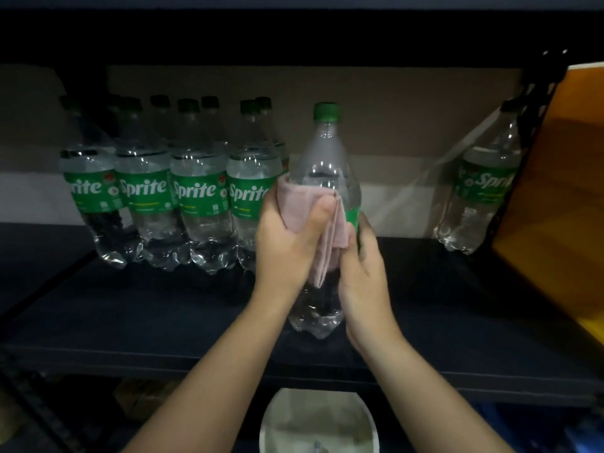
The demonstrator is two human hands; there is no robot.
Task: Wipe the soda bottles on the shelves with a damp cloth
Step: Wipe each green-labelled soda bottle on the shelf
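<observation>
left hand [287,237] presses the pink cloth [310,217] around the upright bottle [323,178], its long axis vertical, while right hand [362,273] grips the opposite side.

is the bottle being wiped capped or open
Capped. The held bottle has its green cap on the neck, while the left hand presses the pink cloth against it.

Pink cloth [304,220], green cap [325,111]
</observation>
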